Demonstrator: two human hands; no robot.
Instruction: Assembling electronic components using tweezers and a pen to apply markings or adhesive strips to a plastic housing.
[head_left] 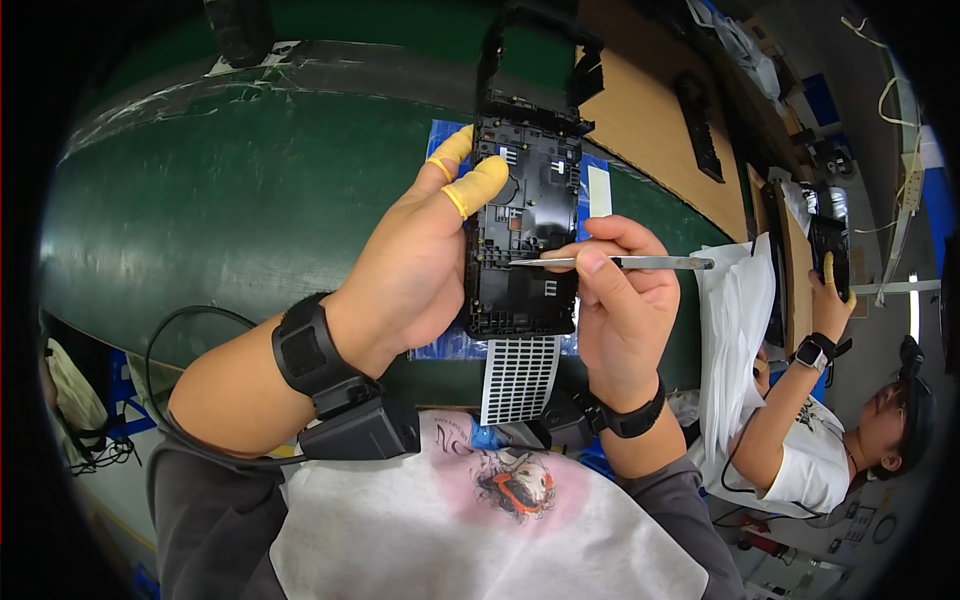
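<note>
My left hand (415,245), with yellow finger cots on the thumb and a finger, grips the left edge of a long black plastic housing (525,300). The housing has ribs, small brass-coloured dots and an open frame at its far end. In my right hand (625,290) a pair of metal tweezers (640,263) is pinched, its tips pointing left over the lower part of the housing. Whether the tips touch the plastic or hold anything is too small to tell. Below the housing hangs a white sheet of small black labels (520,380), close to my shirt.
Under the housing lies a blue sheet (440,345) on the green table (240,200). Brown cardboard (640,110) with a black part (697,125) sits at the far right. White sheeting (735,340) hangs at the right, beside a co-worker (810,440) holding another black part.
</note>
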